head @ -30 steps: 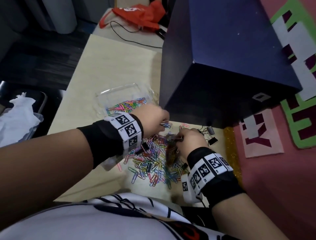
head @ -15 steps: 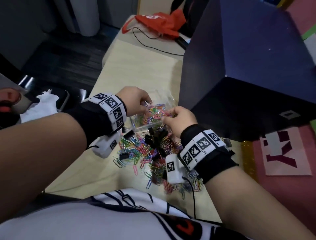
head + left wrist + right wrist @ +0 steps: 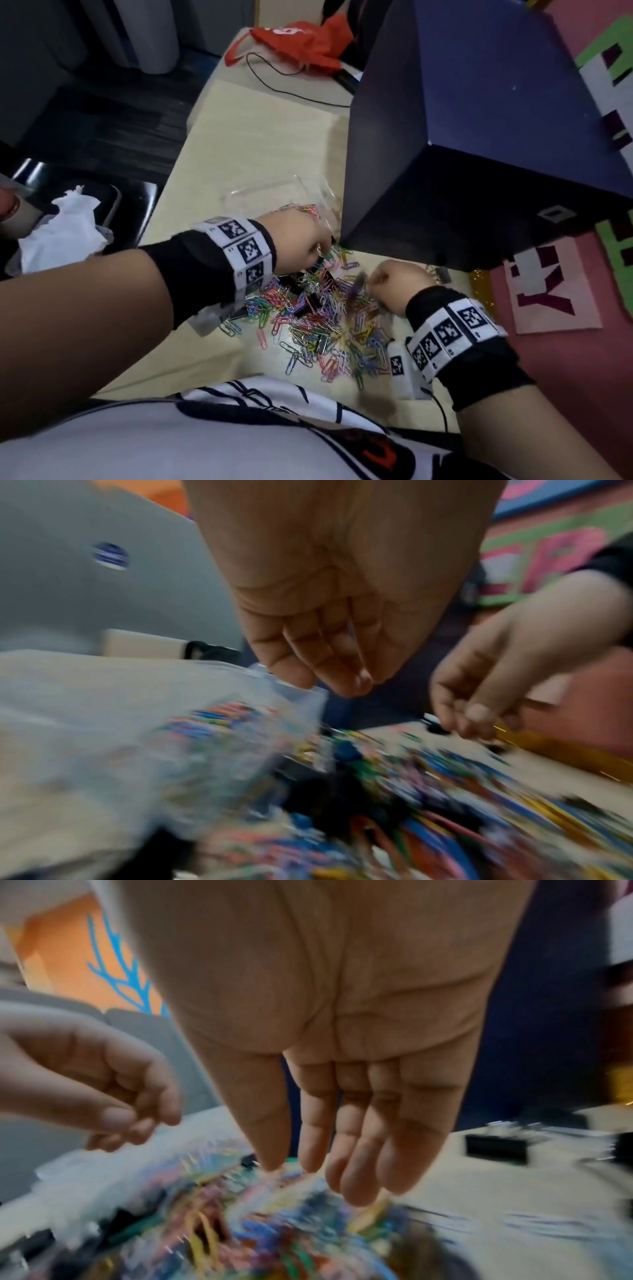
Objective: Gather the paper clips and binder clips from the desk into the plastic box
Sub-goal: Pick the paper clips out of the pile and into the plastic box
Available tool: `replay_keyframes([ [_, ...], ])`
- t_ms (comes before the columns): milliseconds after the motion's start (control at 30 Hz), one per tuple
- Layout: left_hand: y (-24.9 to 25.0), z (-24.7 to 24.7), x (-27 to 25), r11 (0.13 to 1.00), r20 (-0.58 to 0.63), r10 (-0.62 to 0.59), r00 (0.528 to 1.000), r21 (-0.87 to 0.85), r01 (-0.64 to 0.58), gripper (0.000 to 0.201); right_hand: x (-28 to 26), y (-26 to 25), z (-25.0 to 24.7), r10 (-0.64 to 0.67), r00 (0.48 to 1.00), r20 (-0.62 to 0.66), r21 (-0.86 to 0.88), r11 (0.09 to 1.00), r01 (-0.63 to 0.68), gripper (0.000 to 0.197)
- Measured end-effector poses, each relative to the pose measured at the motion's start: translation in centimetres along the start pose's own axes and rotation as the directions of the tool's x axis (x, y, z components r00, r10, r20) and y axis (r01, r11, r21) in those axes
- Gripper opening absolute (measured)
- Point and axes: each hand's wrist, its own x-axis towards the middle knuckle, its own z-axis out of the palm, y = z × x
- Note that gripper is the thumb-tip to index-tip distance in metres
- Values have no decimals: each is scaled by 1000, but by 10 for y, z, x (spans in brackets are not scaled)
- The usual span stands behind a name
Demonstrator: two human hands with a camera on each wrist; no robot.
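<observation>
Both hands back down from the plastic box [image 3: 274, 195] to the heap of paper clips and binder clips [image 3: 318, 318] on the desk [image 3: 219, 144], left hand [image 3: 301, 240] fingers loosely extended and empty, right hand [image 3: 394, 284] fingers extended onto the clips, box beyond the heap beside the dark blue box [image 3: 479, 137].

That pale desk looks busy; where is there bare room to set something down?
Bare pale desk lies beyond the clear plastic box, left of the dark blue box. Crowded: the coloured paper clip pile between both hands.
</observation>
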Motion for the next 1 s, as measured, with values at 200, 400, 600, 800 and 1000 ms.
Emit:
replay_keyframes([
  [200, 53, 41, 2, 944, 331, 233, 915, 150, -294, 24, -18, 37, 25, 149, 978, 144, -273, 956, -106, 27],
  [400, 68, 61, -1, 826, 491, 294, 820, 302, -477, 31, -24, 51, 56, 173, 983, 63, -94, 982, -166, 35],
  [600, 68, 68, -1, 800, 444, 316, 838, 351, -487, 13, -19, 56, 61, 171, 985, -10, -46, 984, -171, 26],
  [800, 68, 56, 8, 904, 412, 271, 870, 201, -377, 8, -17, 70, 35, 192, 980, -45, 135, 973, -184, 13],
  [1000, 74, 30, 33, 977, 56, 199, 978, 63, -202, 13, -5, 84, 21, 284, 947, -152, 157, 953, -260, 27],
])
